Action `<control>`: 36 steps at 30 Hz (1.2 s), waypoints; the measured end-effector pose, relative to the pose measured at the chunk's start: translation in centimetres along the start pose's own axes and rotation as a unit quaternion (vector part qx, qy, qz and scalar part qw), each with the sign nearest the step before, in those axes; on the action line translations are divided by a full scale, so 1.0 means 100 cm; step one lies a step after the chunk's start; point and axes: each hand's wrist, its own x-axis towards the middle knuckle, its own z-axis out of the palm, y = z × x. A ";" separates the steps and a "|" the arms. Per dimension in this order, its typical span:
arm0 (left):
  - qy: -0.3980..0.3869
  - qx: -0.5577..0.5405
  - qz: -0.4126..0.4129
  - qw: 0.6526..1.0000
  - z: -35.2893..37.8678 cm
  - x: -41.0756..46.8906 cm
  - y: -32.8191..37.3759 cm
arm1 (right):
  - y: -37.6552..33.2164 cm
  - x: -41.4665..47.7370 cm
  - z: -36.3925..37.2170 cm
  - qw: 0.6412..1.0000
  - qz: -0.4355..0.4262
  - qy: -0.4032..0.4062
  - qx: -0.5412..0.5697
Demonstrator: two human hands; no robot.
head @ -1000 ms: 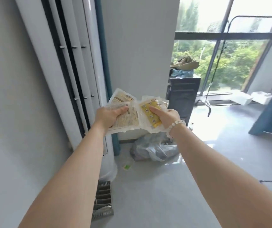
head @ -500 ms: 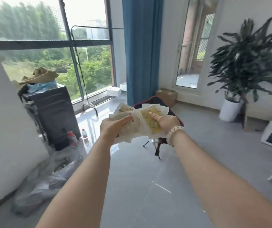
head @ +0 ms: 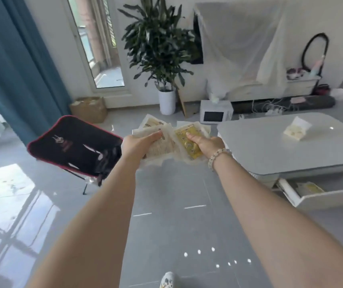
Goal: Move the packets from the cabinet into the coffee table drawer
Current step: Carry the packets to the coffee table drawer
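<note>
Head view: carrying packets, pinched by left hand and right hand (thumbs atop), left of drawer. Next: approach, lower in.

swung rightward, away from window and dark cabinet. newly in view at right: bench with open drawer beneath, one packet lying inside, another pouch on top. folding chair now left of held packets, no longer behind them. potted plant shifted to upper centre.
</note>
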 end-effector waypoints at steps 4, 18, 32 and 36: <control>-0.077 0.021 -0.012 0.997 0.076 0.046 0.002 | 0.011 0.052 -0.043 0.998 0.025 0.063 0.007; -0.318 0.113 -0.007 0.941 0.360 0.126 0.024 | 0.045 0.167 -0.214 0.945 0.130 0.286 0.095; -0.430 0.170 -0.034 0.886 0.609 0.039 -0.021 | 0.138 0.178 -0.431 0.878 0.178 0.417 0.155; -0.426 0.165 -0.051 0.888 0.682 0.017 -0.025 | 0.147 0.199 -0.507 0.883 0.181 0.406 0.150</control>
